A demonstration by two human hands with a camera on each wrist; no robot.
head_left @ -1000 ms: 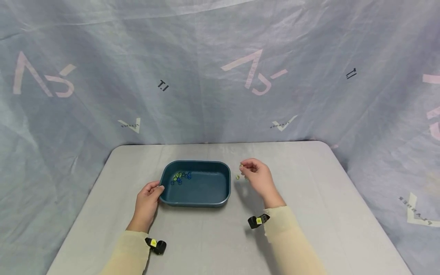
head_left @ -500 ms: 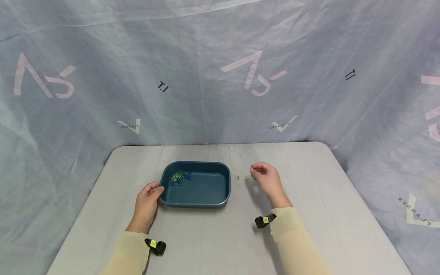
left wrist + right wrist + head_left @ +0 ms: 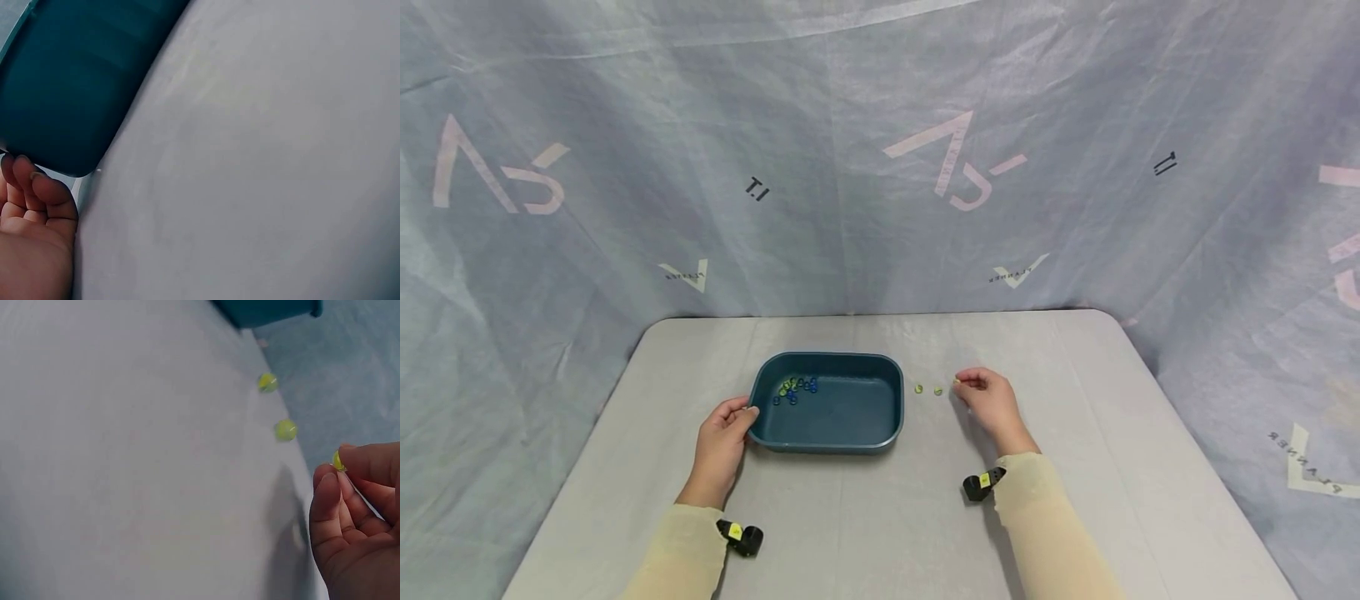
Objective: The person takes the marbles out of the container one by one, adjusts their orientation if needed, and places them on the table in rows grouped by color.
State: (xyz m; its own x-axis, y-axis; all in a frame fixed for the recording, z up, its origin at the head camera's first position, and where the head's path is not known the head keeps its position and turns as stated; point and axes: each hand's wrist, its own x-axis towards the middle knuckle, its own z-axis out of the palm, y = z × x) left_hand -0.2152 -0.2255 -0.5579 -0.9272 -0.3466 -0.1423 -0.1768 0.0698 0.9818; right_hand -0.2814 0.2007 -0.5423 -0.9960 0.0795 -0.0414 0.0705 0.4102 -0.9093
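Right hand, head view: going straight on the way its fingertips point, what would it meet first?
The right hand would probably meet the nearer loose yellow-green marble first, though its height is unclear, so it might pass over.

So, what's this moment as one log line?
left hand: holds tray; right hand: pinches yellow marble; table: two more yellow marbles; in tray: blue and yellow marbles

The person wears long, plain sleeves (image 3: 1051,525) of pale buttery cream, the cuff edges (image 3: 1003,460) slightly uneven. At each wrist I can see a small black camera (image 3: 751,542), rounded at one end, with a square yellow label (image 3: 735,530) too small for me to read.
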